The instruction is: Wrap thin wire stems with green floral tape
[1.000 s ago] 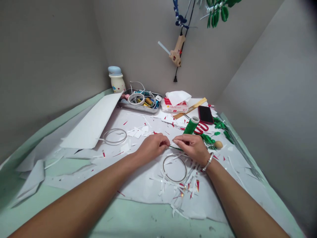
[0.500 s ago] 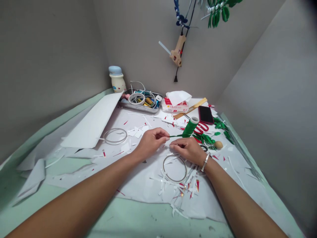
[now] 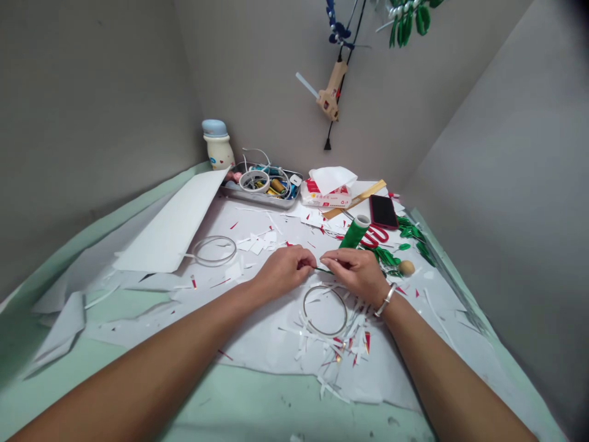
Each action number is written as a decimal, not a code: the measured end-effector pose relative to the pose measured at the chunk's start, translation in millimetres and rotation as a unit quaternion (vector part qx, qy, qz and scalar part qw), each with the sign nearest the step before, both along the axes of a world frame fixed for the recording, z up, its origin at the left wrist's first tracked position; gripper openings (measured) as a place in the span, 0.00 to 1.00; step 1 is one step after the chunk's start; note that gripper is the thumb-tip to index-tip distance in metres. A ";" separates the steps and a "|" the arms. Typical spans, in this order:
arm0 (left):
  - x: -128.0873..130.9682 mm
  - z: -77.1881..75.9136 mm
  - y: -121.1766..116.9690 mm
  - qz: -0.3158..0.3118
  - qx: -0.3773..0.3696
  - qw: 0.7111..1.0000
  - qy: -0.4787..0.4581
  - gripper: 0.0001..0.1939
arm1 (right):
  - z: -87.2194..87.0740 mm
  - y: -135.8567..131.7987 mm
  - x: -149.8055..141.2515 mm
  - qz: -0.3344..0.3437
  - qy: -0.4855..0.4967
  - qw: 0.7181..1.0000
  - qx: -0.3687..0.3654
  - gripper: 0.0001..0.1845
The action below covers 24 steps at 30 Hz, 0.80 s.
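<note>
My left hand [image 3: 286, 270] is closed in a pinch on one end of a thin green stem [image 3: 324, 270], just above the paper-covered table. The stem runs right and passes under the fingers of my right hand [image 3: 354, 270]. That hand is also pinched together, with the fingertips close to my left ones; what lies between them is too small to make out. A spool of green thread [image 3: 355, 233] stands tilted right behind my right hand. Below both hands lies a thin metal wire ring [image 3: 305, 313].
White paper scraps [image 3: 317, 344] and red slivers lie around the ring. Red-handled scissors [image 3: 376, 236], green leaves [image 3: 384, 258], a wooden ball [image 3: 406, 267] and a phone [image 3: 383, 211] are at right. Behind are a tissue pack [image 3: 324, 196] and a metal tray [image 3: 262, 197]. A glue gun [image 3: 330, 95] hangs above.
The green stem has swung from above my right fingers to below them. My right hand has risen slightly, and my left hand has turned and moved a little lower.
</note>
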<state>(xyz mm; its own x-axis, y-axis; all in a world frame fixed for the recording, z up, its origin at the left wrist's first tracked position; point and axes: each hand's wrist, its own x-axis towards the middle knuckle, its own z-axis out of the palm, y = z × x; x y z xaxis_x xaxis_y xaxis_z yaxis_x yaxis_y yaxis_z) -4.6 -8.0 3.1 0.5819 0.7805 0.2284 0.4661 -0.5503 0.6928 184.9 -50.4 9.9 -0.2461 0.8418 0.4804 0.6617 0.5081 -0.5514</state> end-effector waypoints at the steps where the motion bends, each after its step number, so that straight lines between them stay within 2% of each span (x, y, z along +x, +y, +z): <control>1: 0.4 1.1 -1.4 -0.015 -0.010 1.000 -0.003 0.08 | -0.9 1.0 1.7 -0.011 0.014 1.000 -0.010 0.10; 5: 1.7 5.6 -4.6 -0.038 -0.074 0.996 -0.020 0.07 | -6.1 5.5 8.3 -0.051 0.069 0.994 -0.067 0.12; 9: 2.3 5.6 -3.8 -0.056 -0.133 0.989 -0.043 0.08 | -7.3 8.6 12.0 -0.048 0.095 0.988 -0.109 0.14; 20: 2.4 6.7 -4.4 -0.040 -0.104 0.994 -0.020 0.07 | -3.3 7.3 10.6 -0.026 0.138 0.980 -0.140 0.14; 24: 3.0 6.3 -4.6 -0.057 -0.116 0.991 -0.028 0.06 | -3.6 6.9 10.6 -0.016 0.144 0.978 -0.148 0.15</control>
